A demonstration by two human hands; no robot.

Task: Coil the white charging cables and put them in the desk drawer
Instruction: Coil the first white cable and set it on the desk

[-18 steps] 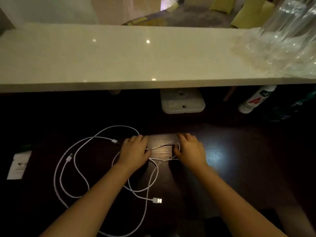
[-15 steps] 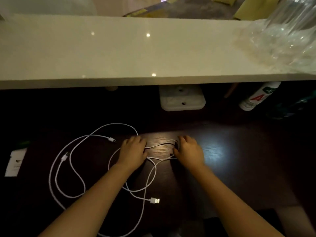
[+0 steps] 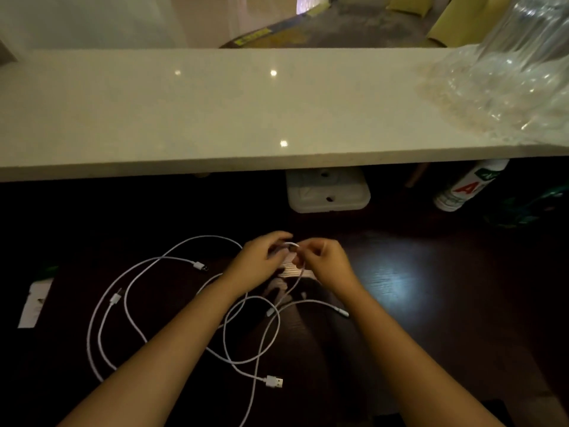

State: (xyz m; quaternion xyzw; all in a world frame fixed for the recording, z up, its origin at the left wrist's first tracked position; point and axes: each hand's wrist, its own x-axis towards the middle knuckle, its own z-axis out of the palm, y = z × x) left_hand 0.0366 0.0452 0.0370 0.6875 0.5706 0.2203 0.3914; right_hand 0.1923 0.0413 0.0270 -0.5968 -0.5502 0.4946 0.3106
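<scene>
I have both hands raised just above the dark desk, close together. The left hand and the right hand each pinch the same white charging cable, which bridges the small gap between them in a short bend; the fingers of both are curled closed around it. From the right hand the cord drops down to the desk and joins the loose tangle of white cables sprawled left of and between my forearms, with a USB plug lying nearest me and a smaller connector farther left. No drawer is in view.

I judge the cord light, limp and a bit springy: it will sag, drag its tail and try to unwind. I'd grip near one plug end, lay even loops into the left hand, and keep a thumb pressed on the turns. The crossings in the tangle could snag as I pull.
</scene>
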